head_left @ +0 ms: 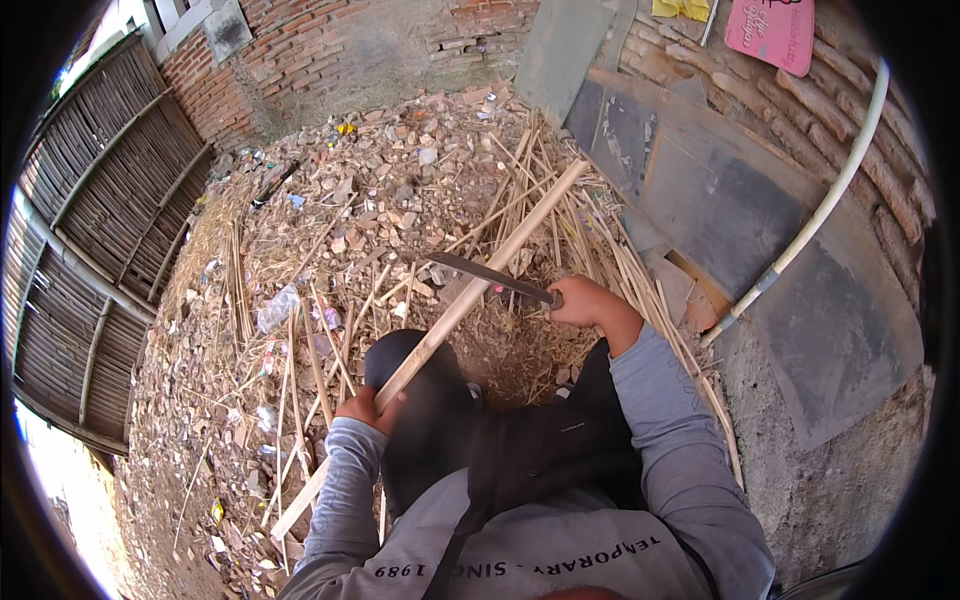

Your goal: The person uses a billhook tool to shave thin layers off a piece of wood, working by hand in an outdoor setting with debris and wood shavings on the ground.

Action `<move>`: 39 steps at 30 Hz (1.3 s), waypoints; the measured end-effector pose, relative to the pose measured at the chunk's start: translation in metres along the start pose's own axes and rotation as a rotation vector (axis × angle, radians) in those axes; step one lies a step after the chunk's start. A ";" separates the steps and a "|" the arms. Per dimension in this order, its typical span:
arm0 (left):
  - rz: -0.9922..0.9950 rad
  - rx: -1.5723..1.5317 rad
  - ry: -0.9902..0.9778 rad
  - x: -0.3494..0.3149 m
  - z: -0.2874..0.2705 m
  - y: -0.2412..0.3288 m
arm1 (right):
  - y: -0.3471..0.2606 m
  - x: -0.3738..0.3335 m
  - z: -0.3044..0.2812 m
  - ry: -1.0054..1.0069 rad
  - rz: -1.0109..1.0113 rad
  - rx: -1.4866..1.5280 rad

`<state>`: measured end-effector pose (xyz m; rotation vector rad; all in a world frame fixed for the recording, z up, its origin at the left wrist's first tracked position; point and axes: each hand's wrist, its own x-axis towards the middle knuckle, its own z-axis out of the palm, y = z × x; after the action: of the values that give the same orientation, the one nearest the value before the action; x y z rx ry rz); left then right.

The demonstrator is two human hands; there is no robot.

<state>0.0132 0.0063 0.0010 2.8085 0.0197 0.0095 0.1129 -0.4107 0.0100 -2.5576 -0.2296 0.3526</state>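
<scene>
My left hand (370, 409) is closed around a long, pale bamboo strip (447, 324) near its lower part. The strip slants from beside my left forearm up to the far right, passing over my left knee. In my right hand (592, 304) is the handle of a machete (515, 284), its dark blade pointing left. That blade lies across the strip above the middle of its length; whether it bites into the surface I cannot tell. Beyond the strip's far end, a heap of thin bamboo sticks (517, 200) rests on the ground.
Rubble and litter cover the ground (390, 215). More loose sticks (290, 400) lie left of my knees. A bamboo fence (110, 200) stands left, a brick wall (330, 50) at the back. Dark sheets (720, 190) and a pale curved pipe (815, 220) lean on the right.
</scene>
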 end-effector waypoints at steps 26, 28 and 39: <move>-0.058 0.029 -0.126 -0.001 -0.010 0.006 | -0.002 -0.001 0.010 0.059 -0.071 -0.054; -0.055 0.023 -0.119 0.000 -0.009 0.005 | -0.004 -0.002 0.008 0.081 -0.114 -0.106; -0.003 0.011 -0.029 -0.003 -0.004 0.002 | 0.009 -0.001 0.007 0.151 -0.037 -0.069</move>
<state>0.0101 0.0058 0.0050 2.8187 0.0170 -0.0321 0.1108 -0.4153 -0.0007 -2.6291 -0.2355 0.1386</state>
